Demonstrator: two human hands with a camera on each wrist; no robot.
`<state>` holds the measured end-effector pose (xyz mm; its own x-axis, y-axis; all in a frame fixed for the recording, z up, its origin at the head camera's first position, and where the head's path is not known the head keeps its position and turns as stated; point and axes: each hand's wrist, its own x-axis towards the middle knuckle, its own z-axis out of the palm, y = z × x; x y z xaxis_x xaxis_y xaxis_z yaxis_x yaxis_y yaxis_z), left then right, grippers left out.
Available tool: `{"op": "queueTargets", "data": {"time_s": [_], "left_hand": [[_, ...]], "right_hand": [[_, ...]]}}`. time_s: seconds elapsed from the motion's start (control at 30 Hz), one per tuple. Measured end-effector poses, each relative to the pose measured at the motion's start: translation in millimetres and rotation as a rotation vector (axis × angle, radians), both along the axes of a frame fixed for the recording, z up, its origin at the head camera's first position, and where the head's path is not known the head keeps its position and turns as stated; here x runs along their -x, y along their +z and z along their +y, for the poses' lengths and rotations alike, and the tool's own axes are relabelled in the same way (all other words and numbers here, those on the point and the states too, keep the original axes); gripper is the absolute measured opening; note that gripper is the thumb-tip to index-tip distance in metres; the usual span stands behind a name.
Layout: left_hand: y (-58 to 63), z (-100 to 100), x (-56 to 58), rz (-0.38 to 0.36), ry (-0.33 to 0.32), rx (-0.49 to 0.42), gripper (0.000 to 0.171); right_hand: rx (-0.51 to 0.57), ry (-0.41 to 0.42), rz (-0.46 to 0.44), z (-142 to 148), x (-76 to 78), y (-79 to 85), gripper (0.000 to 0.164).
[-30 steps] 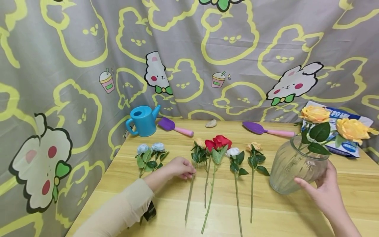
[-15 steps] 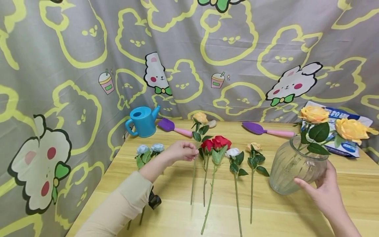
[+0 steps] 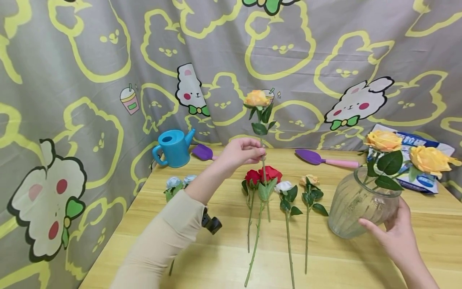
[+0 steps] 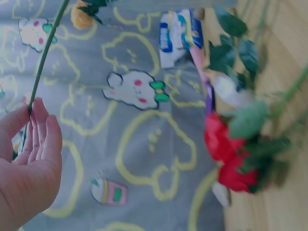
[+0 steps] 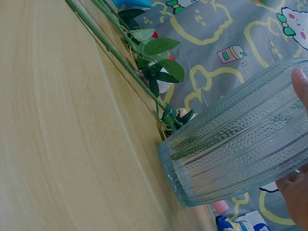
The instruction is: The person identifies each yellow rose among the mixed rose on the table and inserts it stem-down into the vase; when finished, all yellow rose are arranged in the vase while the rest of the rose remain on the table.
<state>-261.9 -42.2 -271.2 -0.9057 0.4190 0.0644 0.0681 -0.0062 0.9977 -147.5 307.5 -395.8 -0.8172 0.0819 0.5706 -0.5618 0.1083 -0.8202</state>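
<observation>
The person's left hand (image 3: 242, 154) pinches the green stem of a yellow rose (image 3: 257, 98) between thumb and fingers; the rose stands roughly upright in mid-scene, bloom up against the patterned curtain (image 3: 216, 48), its lower stem hanging in front of the red roses (image 3: 271, 174). Over on the right, the right hand (image 3: 398, 230) grips the ribbed glass vase (image 3: 355, 210), thumb on the near side and fingers curled round the right side; two yellow roses (image 3: 384, 140) lean out of its mouth, well apart from the one being held. Between the red roses and the vase, a white rose (image 3: 284, 186) and a pale orange rose (image 3: 310, 180) lie on the wooden table (image 3: 223, 257), stems towards the near edge; at left, blue flowers (image 3: 174, 182) lie partly hidden by the left arm. Along the far side sit a blue watering can (image 3: 175, 148), a purple shovel (image 3: 203, 152), a purple trowel (image 3: 308, 156) and, behind the vase, a blue-and-white packet (image 3: 422, 176).
</observation>
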Motion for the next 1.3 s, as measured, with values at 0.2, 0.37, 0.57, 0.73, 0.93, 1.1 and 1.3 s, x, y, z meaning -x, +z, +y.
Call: {"op": "queueTargets", "data": {"time_s": [0.2,0.37,0.57,0.73,0.93,1.1,1.3], "left_hand": [[18.0,29.2,-0.2,0.077,-0.011,-0.068,0.013],[33.0,52.5,-1.5,0.152,0.007,-0.122,0.012],[48.9,78.6,-5.4,0.241,0.036,-0.237,0.016],[58.9,103.5,-9.4,0.279,0.073,-0.349,0.016],[57.3,132.0,-11.0,0.348,0.137,-0.298,0.015],[41.9,153.3,-12.5,0.376,0.174,-0.226,0.014],[15.4,169.2,-17.7,0.401,0.155,-0.101,0.014]], "right_hand": [[-0.026,-0.034,-0.008,-1.7,-2.3,0.8,0.087],[-0.024,-0.039,-0.002,-2.7,-2.3,1.5,0.087],[-0.020,-0.040,0.004,-3.0,-3.2,2.9,0.088],[-0.016,-0.034,0.019,-3.7,-4.7,0.9,0.089],[-0.029,-0.047,0.016,-2.8,-3.9,-2.4,0.091],[-0.030,-0.041,0.024,-1.6,-4.6,-5.7,0.091],[-0.061,-0.072,0.000,-1.9,-7.3,-4.4,0.091]]}}
